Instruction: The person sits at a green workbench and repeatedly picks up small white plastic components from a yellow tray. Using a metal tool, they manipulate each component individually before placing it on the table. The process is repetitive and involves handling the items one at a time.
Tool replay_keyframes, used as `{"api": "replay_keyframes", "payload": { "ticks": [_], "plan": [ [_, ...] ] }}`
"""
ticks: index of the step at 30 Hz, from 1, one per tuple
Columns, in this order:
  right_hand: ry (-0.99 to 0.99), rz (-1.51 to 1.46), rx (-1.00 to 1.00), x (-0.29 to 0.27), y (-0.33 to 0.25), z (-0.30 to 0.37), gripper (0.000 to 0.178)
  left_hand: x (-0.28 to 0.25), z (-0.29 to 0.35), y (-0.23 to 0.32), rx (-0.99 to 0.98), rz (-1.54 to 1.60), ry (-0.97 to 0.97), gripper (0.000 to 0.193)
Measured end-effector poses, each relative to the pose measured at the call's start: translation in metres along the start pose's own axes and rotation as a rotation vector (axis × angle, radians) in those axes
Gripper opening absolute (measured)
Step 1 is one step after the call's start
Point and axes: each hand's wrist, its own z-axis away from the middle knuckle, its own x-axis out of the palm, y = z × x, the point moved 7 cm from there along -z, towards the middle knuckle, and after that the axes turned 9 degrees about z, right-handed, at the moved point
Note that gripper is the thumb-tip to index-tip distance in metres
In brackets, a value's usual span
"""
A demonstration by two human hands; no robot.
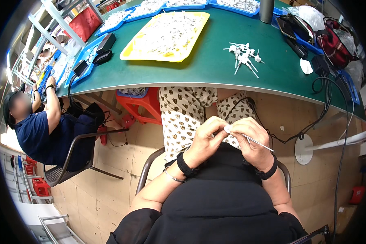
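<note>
Over my lap, both hands are closed and meet at a small white plastic piece (pixel 227 129) with a thin, stiff tube (pixel 258 144). The tube slants down to the right, out past my right hand (pixel 253 140), whose thumb and fingers pinch the piece. My left hand (pixel 207 138) grips its other end with pressed fingertips, which partly hide it. On the green table (pixel 215 61) ahead lies a loose pile of similar white pieces with thin tubes (pixel 245 59). A yellow tray (pixel 124 55) heaped with small white parts stands left of that pile.
Blue trays (pixel 248 13) of white parts line the table's far side. Bags (pixel 336 42) and black cables (pixel 324 83) lie at the right. A red stool (pixel 140 106) stands under the table. A co-worker (pixel 49 134) sits at the left; a white round base (pixel 303 149) stands on the floor.
</note>
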Motion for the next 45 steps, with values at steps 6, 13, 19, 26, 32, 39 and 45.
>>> {"api": "replay_keyframes", "payload": {
  "ticks": [6, 13, 19, 26, 32, 39, 45],
  "plan": [
    [-0.052, 0.001, -0.010, -0.002, 0.001, -0.003, 0.017, 0.000, -0.001, -0.001, 0.062, -0.016, -0.041, 0.008],
    [0.098, -0.310, 0.370, 0.000, 0.028, 0.018, 0.012, -0.001, 0.001, -0.013, -0.094, 0.249, 0.016, 0.007],
    [0.149, -0.402, 0.480, 0.004, 0.035, 0.024, 0.012, -0.001, 0.002, -0.015, -0.132, 0.306, 0.023, 0.007],
    [0.049, -0.370, 0.430, 0.007, 0.038, 0.027, 0.011, -0.002, 0.002, -0.016, -0.151, 0.300, 0.026, 0.009],
    [0.118, -0.457, 0.499, 0.009, 0.038, 0.027, 0.012, -0.003, 0.003, -0.018, -0.147, 0.258, 0.023, 0.008],
    [0.102, -0.461, 0.541, 0.011, 0.040, 0.031, 0.012, -0.003, 0.004, -0.025, -0.160, 0.255, 0.026, 0.009],
    [0.110, -0.476, 0.537, 0.012, 0.041, 0.030, 0.012, -0.003, 0.005, -0.026, -0.181, 0.257, 0.041, 0.008]
  ]
}}
